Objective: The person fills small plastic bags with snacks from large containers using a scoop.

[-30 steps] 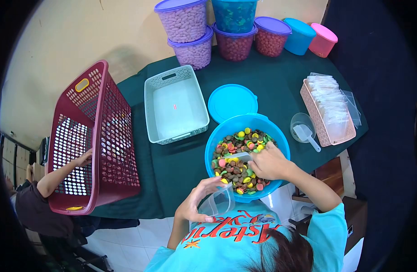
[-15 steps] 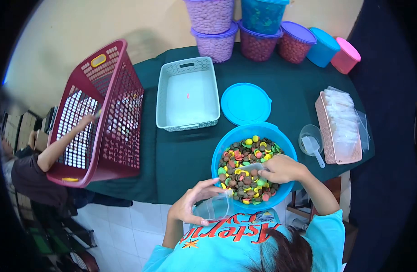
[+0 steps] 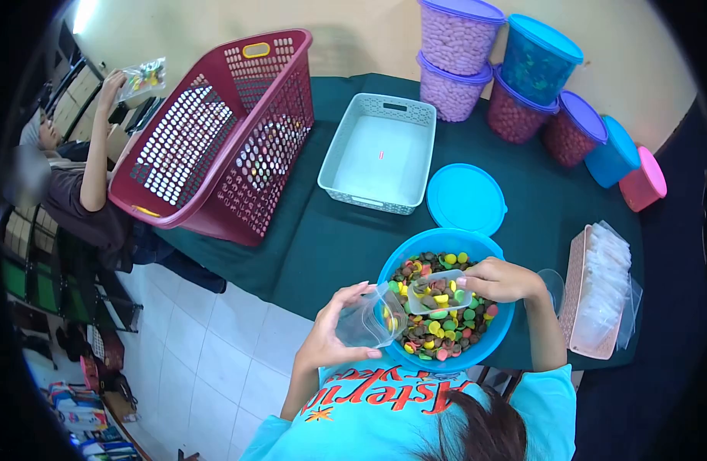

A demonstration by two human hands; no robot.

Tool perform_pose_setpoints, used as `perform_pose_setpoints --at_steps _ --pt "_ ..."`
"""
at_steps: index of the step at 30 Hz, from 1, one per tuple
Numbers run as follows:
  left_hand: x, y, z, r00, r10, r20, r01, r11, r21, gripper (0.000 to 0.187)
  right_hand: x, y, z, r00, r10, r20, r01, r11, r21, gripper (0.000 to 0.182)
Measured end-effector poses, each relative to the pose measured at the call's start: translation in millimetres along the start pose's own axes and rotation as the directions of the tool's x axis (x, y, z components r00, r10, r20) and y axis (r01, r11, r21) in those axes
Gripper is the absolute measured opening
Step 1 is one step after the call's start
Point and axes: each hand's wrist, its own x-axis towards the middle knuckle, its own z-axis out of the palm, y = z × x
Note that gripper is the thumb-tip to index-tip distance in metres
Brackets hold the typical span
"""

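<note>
Holding a clear bag (image 3: 369,323) open, the left hand (image 3: 334,338) curls around it, thumb below and fingers above, at the 9 o'clock edge of the blue bowl (image 3: 392,265). Bag mouth faces 3 o'clock, toward the scoop. Bag touches the bowl rim; a few candies seem to show at its mouth, count not readable.

Right hand (image 3: 503,280) is closed on the handle of a clear scoop (image 3: 436,292). Scoop sits over the candies (image 3: 445,330), loaded with several pieces, tip pointing to 9 o'clock, just beside the bag mouth. Whether scoop and bag touch: cannot tell.

Bowl holds brown, yellow, green, pink and orange discs, filled well up its wall. It stands at the near edge of the green-clothed table (image 3: 330,230).

Surroundings:
- Blue lid (image 3: 466,198) at 12 o'clock of the bowl, flat on the cloth, just beside the rim.
- Grey tray (image 3: 334,165) at 11 o'clock, one small red speck inside.
- Red basket (image 3: 215,131) at 10 o'clock, tilted, hanging over the table edge.
- Pink tray (image 3: 580,300) of clear bags at 3 o'clock.
- Stacked tubs (image 3: 514,73) at 12 to 1 o'clock, along the wall.
- Another person (image 3: 81,192) sits at far 10 o'clock, one hand raised with a filled bag (image 3: 144,77).
</note>
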Motion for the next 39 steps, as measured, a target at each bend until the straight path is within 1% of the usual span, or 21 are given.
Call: perform_pose_setpoints --at_steps 2,3,4,7,8,9,10,12,15,17,19,20,22,23,25,29,31,32,36,37,39 --pt "-0.3 4.8 3.3 0.994 0.089 -0.065 -0.082 0.992 0.094 0.091 0.1 2.7 -0.2 0.999 -0.034 0.011 0.034 0.999 -0.009 0.045" --pt "-1.1 6.8 4.3 0.994 0.086 -0.073 -0.079 0.992 0.097 0.091 0.2 3.9 -0.3 0.998 -0.06 0.014 0.06 0.998 -0.013 0.046" --pt "-1.8 8.8 5.2 0.993 0.076 -0.087 -0.062 0.985 0.159 0.089 -0.1 3.0 -2.1 0.998 -0.064 0.02 0.064 0.998 -0.014 0.046" --pt "-1.7 14.8 8.8 0.993 0.057 -0.107 -0.024 0.959 0.281 0.086 -0.7 -0.3 -10.0 0.999 -0.021 0.034 0.022 0.999 -0.029 0.046" --pt "-0.9 16.5 10.2 0.993 0.05 -0.105 -0.011 0.941 0.339 0.085 -1.2 1.3 -12.1 0.998 -0.058 0.024 0.058 0.998 -0.03 0.045" --pt "0.1 17.8 10.8 0.993 0.049 -0.104 -0.01 0.941 0.339 0.085 -1.9 1.7 -13.9 0.996 -0.092 0.011 0.092 0.995 -0.03 0.045" --pt "1.5 18.8 11.2 0.995 0.049 -0.09 -0.012 0.931 0.365 0.084 -5.0 -3.8 -16.0 0.994 -0.105 -0.021 0.104 0.993 -0.05 0.044" --pt "6.5 21.4 12.0 0.997 0.05 -0.062 -0.022 0.921 0.39 0.084 -7.5 -12.6 -20.5 0.996 -0.092 -0.012 0.09 0.991 -0.095 0.043" --pt "17.4 25.2 12.5 0.995 0.099 -0.033 -0.075 0.897 0.436 0.082 -10.0 -26.3 -23.3 0.998 -0.055 -0.008 0.053 0.982 -0.182 0.041" --pt "25.5 26.7 12.9 0.989 0.145 0.036 -0.145 0.87 0.471 0.081 -11.5 -37.0 -22.8 0.999 -0.024 -0.021 0.019 0.976 -0.218 0.04" --pt "32.7 28.9 15.1 0.984 0.162 0.076 -0.178 0.866 0.467 0.081 -12.6 -49.4 -21.2 0.998 0.054 -0.019 -0.057 0.892 -0.448 0.039" --pt "36.0 29.6 16.1 0.98 0.174 0.094 -0.198 0.861 0.468 0.08 -13.1 -57.3 -20.7 0.997 0.068 -0.036 -0.077 0.896 -0.437 0.039" --pt "42.1 30.7 17.8 0.975 0.176 0.133 -0.218 0.861 0.459 0.08 -13.9 -73.4 -19.8 0.988 0.147 -0.041 -0.146 0.824 -0.547 0.034" --pt "44.6 30.6 18.0 0.974 0.174 0.148 -0.223 0.86 0.459 0.079 -13.8 -79.3 -18.3 0.985 0.162 -0.057 -0.167 0.829 -0.533 0.034" --pt "50.0 28.9 17.2 0.965 0.182 0.188 -0.25 0.857 0.45 0.079 -13.7 -88.7 -16.0 0.98 0.183 -0.08 -0.193 0.764 -0.616 0.026" --pt "60.6 27.7 15.9 0.946 0.218 0.241 -0.302 0.861 0.408 0.078 -19.2 -97.5 -16.0 0.954 0.265 -0.142 -0.294 0.728 -0.619 0.02" --pt "64.8 24.5 17.3 0.937 0.232 0.26 -0.322 0.863 0.39 0.078 -26.4 -97.7 -15.8 0.946 0.162 -0.28 -0.307 0.722 -0.62 0.034" --pt "66.8 23.5 17.1 0.936 0.242 0.257 -0.328 0.864 0.382 0.078 -29.6 -101.5 -16.5 0.935 0.206 -0.289 -0.349 0.682 -0.643 0.032" --pt "71.6 23.0 14.5 0.922 0.236 0.308 -0.338 0.879 0.337 0.079 -39.9 -122.7 -14.1 0.895 0.28 -0.346 -0.444 0.621 -0.645 0.028" --pt "72.3 23.3 14.1 0.916 0.238 0.322 -0.341 0.885 0.317 0.079 -39.4 -128.1 -13.1 0.895 0.323 -0.309 -0.446 0.608 -0.657 0.019" --pt "73.9 24.1 12.8 0.906 0.243 0.346 -0.349 0.891 0.29 0.079 -40.3 -138.2 -11.6 0.885 0.373 -0.278 -0.458 0.595 -0.661 0.016"
